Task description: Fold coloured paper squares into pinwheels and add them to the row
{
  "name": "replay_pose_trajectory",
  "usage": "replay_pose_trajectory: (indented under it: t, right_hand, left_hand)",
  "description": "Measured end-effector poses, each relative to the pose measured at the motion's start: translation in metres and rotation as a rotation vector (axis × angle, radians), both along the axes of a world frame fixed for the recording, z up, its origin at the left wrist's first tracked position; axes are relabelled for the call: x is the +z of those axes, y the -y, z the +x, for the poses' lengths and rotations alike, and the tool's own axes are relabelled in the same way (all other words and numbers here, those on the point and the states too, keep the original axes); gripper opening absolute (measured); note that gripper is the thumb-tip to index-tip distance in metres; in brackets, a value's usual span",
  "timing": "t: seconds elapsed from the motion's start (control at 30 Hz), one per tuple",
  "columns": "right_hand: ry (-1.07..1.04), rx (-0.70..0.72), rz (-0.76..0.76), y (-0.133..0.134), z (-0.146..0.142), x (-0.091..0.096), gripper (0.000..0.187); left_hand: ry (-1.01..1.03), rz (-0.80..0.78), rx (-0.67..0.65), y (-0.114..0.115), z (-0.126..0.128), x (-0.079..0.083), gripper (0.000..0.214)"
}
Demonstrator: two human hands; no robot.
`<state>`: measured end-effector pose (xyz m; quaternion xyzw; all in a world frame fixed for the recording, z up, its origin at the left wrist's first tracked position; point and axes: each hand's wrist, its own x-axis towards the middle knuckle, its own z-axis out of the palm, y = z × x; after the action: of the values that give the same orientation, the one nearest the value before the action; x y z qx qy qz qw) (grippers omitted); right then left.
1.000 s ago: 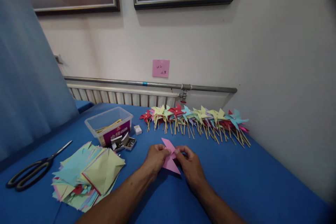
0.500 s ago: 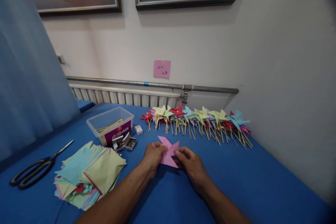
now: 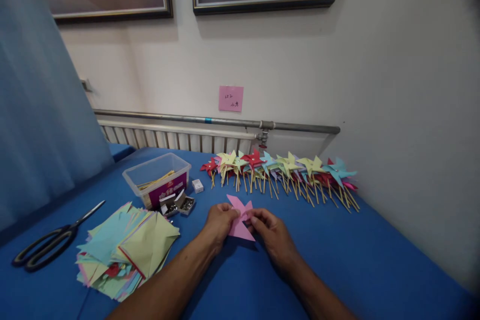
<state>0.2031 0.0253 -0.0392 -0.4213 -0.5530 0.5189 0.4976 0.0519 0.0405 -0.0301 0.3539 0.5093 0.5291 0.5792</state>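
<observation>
Pink paper [image 3: 238,228] lies between left hand [image 3: 219,222] and right hand [image 3: 273,234], each grip seemingly pinching it.

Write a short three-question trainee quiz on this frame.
1. True or false: the left hand and right hand both hold the pink paper piece.
2. The scissors lie: (A) in the right hand, (B) on the table, left of both hands, (C) in the left hand.
3. Fill in: the finished pinwheels lie in a row along the ____.
Key: 1 true; 2 B; 3 wall.
</observation>
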Motion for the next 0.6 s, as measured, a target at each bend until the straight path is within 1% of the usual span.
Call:
replay_pose_trajectory:
  t: [0.13,0.37,0.47,0.6]
  right_hand:
    - [0.011,-0.023,-0.021,0.0007,-0.0017,-0.0002,0.031]
    - [-0.018,-0.014,-0.103,0.0078,-0.0077,0.0072,0.03]
    - [-0.023,-0.02,-0.098,0.0079,-0.0081,0.0065,0.031]
    - [0.033,-0.033,-0.061,0.0053,-0.0066,0.0005,0.032]
  left_hand:
    - [-0.019,0.029,-0.033,0.0012,0.0014,-0.0009,0.021]
    - [-0.076,0.067,-0.054,0.001,0.0021,-0.0035,0.022]
    - [-0.073,0.067,-0.053,0.0007,0.0027,-0.0049,0.023]
    - [-0.066,0.065,-0.06,0.002,0.0039,-0.005,0.024]
